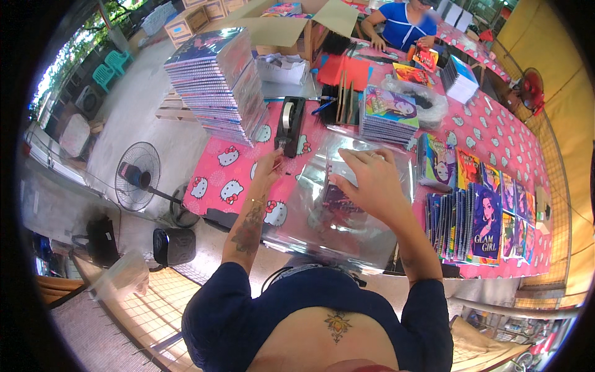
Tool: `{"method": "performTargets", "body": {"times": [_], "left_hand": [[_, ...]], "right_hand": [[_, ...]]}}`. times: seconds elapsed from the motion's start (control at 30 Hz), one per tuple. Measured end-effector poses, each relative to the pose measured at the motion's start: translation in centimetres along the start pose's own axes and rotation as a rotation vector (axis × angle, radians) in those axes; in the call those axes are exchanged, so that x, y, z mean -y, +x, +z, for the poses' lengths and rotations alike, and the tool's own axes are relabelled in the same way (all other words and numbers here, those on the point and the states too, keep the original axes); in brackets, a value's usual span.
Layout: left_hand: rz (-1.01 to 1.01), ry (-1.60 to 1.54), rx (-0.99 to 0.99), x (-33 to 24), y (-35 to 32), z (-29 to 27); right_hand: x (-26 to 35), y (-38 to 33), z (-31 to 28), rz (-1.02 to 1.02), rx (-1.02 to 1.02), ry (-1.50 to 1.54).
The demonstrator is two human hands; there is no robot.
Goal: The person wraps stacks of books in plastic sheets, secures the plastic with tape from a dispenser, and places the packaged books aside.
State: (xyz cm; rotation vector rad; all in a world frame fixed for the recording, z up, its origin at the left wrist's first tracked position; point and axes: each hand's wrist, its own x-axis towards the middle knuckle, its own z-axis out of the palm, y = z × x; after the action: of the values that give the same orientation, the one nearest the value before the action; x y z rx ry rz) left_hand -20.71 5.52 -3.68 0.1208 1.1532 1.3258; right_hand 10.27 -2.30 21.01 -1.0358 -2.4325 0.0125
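My left hand (270, 166) reaches to the front end of a black tape dispenser (291, 124). Its fingers are pinched at the clear tape there; the tape itself is hard to make out. Over a sheet of clear plastic film (304, 214) in front of me, my right hand (372, 177) lies with fingers stretched, holding nothing. Beneath that hand is a dark-covered spiral notebook (338, 195), partly hidden by the hand and by glare on the film. The film spreads past the near table edge.
A tall stack of wrapped notebooks (217, 87) stands left of the dispenser. More notebooks lie piled (389, 115) behind my right hand and in rows (462, 223) at right. Across the pink table (214, 177) sits a person in blue (403, 28). A fan (137, 177) stands at left.
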Motion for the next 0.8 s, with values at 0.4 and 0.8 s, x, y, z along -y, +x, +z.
{"method": "performTargets", "body": {"times": [0.4, 0.8], "left_hand": [[0.686, 0.665, 0.807, -5.5, -13.6, 10.5], [1.002, 1.021, 0.920, -7.5, -16.1, 14.6]], "right_hand": [[0.0, 0.3, 0.7, 0.022, 0.072, -0.029], [-5.9, -5.7, -4.6, 0.262, -0.288, 0.354]]}}
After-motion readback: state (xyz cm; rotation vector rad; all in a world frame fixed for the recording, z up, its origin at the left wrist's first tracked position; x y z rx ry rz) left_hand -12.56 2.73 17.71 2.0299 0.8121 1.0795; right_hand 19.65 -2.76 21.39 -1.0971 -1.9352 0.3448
